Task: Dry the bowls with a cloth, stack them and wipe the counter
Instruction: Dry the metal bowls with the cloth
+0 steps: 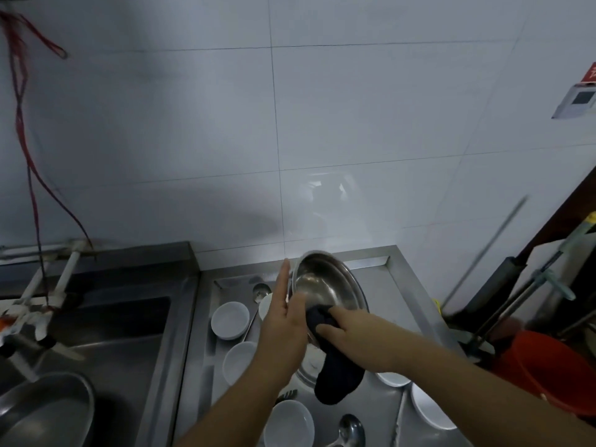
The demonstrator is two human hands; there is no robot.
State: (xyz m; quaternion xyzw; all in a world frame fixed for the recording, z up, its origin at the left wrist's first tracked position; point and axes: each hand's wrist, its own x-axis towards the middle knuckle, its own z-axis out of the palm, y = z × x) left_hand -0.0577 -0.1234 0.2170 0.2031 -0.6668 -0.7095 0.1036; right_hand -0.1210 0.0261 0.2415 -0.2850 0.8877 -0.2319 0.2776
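Observation:
A steel bowl (pixel 325 282) is tilted up above the steel counter (pixel 403 295), its inside facing me. My left hand (pixel 283 314) steadies its left rim, fingers straight along the outside and thumb at the near edge. My right hand (pixel 342 330) grips a dark cloth (pixel 338 372) and presses it into the bowl's lower inside; the cloth's tail hangs down. Several white bowls lie on the counter, among them one (pixel 229 320) at the left, one (pixel 240 361) below it and one (pixel 290 422) near me.
A sink (pixel 113 327) lies to the left with a steel basin (pixel 45 411) in it. Ladles (pixel 348 429) lie on the counter near me. A red bucket (pixel 554 372) and mop handles stand at the right. The tiled wall is close behind.

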